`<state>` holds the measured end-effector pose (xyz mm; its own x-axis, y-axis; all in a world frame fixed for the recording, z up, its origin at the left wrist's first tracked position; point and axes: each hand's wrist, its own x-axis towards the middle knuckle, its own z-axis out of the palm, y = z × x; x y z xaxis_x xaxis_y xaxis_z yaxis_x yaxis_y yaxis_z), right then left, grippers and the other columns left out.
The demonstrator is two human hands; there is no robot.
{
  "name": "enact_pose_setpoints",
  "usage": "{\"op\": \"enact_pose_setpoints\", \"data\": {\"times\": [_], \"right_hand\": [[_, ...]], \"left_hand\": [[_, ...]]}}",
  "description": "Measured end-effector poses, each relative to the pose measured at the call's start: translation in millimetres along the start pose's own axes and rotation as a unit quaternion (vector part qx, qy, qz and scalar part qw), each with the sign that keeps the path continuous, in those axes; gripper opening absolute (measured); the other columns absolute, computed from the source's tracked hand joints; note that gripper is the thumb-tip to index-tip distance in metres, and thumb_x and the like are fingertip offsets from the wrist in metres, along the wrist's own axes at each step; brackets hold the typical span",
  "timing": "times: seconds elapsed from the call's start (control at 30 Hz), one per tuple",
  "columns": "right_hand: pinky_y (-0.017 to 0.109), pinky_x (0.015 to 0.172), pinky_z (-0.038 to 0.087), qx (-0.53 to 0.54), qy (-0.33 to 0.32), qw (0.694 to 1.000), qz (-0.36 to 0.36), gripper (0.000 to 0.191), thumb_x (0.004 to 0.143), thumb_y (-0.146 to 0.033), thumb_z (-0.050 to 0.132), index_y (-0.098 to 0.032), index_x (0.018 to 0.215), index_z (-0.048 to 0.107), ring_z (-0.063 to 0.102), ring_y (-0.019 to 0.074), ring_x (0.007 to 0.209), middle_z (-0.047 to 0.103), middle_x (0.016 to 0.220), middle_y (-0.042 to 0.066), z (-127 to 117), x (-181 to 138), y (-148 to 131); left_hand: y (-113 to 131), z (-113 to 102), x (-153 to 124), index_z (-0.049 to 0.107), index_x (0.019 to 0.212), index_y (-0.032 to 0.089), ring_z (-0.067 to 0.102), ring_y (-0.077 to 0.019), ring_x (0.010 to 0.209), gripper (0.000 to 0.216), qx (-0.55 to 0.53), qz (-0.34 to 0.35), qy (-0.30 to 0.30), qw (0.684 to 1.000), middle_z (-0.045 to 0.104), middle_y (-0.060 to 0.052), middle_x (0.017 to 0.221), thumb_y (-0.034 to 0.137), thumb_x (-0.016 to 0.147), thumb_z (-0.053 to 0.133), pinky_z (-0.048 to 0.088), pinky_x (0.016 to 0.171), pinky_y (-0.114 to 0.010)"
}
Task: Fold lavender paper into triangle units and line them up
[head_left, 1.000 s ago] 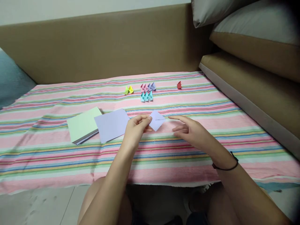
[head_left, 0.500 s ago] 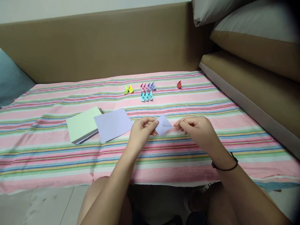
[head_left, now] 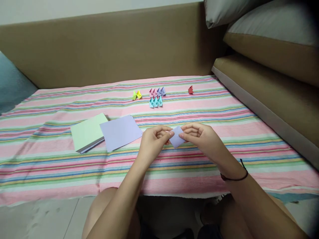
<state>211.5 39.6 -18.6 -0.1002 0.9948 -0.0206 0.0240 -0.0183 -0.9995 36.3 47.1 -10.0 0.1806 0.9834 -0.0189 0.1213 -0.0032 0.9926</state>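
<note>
A small folded lilac paper [head_left: 177, 139] is held between both hands just above the striped cloth [head_left: 50, 159]. My left hand [head_left: 152, 142] pinches its left corner, fingers curled. My right hand [head_left: 202, 139] pinches its right side; a black band circles that wrist. A flat lilac sheet [head_left: 120, 132] lies to the left of my left hand, overlapping a stack of paper topped by a pale green sheet [head_left: 87, 132].
Farther back on the cloth stand small folded paper pieces: yellow ones [head_left: 137, 95], a pink, lilac and cyan cluster [head_left: 156, 97], and a single red one [head_left: 190, 89]. A tan upholstered back [head_left: 112, 43] runs behind. Cushions [head_left: 269, 76] rise at the right.
My right hand moved left from open beside the paper to pinching it. The folded paper shifted slightly right and lower between both hands.
</note>
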Motion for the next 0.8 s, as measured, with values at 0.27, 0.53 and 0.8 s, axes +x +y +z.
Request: {"op": "enact_pose_setpoints", "data": {"times": [0.27, 0.53, 0.8], "right_hand": [[0.031, 0.067, 0.056, 0.009, -0.007, 0.999, -0.033, 0.028, 0.074, -0.028, 0.072, -0.019, 0.099, 0.062, 0.068, 0.0189, 0.078, 0.071, 0.083, 0.003, 2, -2, -2], [0.029, 0.068, 0.056, 0.016, 0.017, 0.998, -0.063, 0.043, 0.076, -0.023, 0.069, -0.022, 0.117, 0.058, 0.068, 0.0176, 0.078, 0.069, 0.086, 0.003, 5, -4, -7], [0.033, 0.072, 0.055, 0.026, 0.027, 0.999, -0.03, 0.02, 0.074, -0.031, 0.07, -0.018, 0.087, 0.064, 0.068, 0.0197, 0.077, 0.072, 0.083, 0.005, 11, -3, 1]], "left_hand": [[4, -2, -1, 0.068, 0.087, 0.011, 0.064, -0.0123, 0.056, 0.023, -0.028, -0.007, -0.001, 1.0, 0.064, -0.001, 0.06, 0.031, 0.075, 0.069, 0.055, 0.059, -0.023], [5, 4, -4, 0.062, 0.09, 0.014, 0.065, -0.0136, 0.056, 0.033, -0.07, -0.041, -0.006, 0.997, 0.064, 0.003, 0.055, 0.024, 0.063, 0.079, 0.054, 0.059, -0.023], [5, 9, -4, 0.062, 0.081, 0.013, 0.065, -0.0127, 0.056, 0.026, -0.075, -0.065, -0.024, 0.995, 0.065, 0.001, 0.057, 0.027, 0.066, 0.077, 0.053, 0.058, -0.022]]}}
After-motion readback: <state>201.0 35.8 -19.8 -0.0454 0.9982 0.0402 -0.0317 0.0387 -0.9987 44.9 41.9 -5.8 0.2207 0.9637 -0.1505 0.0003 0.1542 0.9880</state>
